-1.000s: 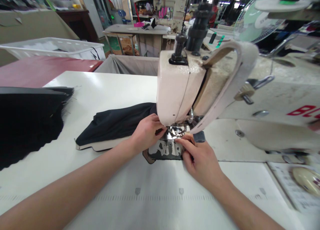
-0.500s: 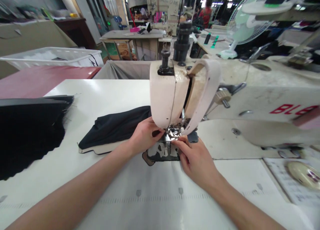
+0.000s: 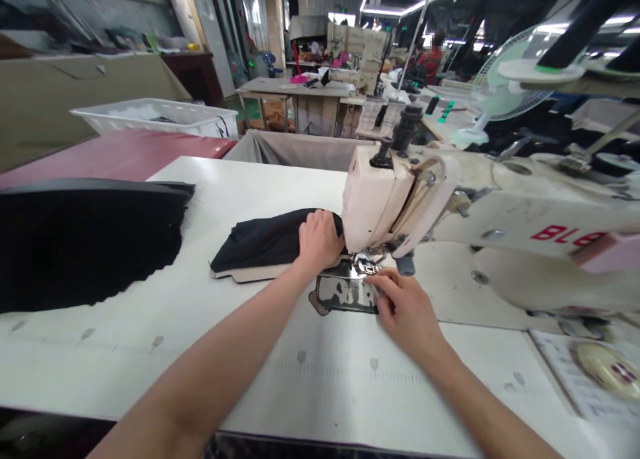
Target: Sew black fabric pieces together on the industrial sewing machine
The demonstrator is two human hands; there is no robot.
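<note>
Beside the needle end of a white sewing machine point(image 3: 373, 196), my left hand point(image 3: 320, 238) is closed over the right part of a black cloth piece point(image 3: 265, 242) with a pale strip along its near edge. Its fingertips are partly hidden by cloth and machine head. My right hand point(image 3: 409, 309) is at the right front of the metal presser foot point(image 3: 367, 266), thumb and forefinger pinched together; what they hold, if anything, does not show. Below the foot is a worn metal plate point(image 3: 347, 294) set in the white table.
A larger black cloth point(image 3: 90, 246) with a frayed edge lies on the left of the table point(image 3: 240, 392). Behind are a white plastic basket point(image 3: 155, 116) and a grey cloth-lined bin point(image 3: 305, 151). A fan point(image 3: 520, 72) stands at the back right. A person point(image 3: 431, 62) is far off.
My left hand has moved from beside the presser foot back and up onto the black cloth. The right hand stays by the foot. The view has shifted, so everything sits further right.
</note>
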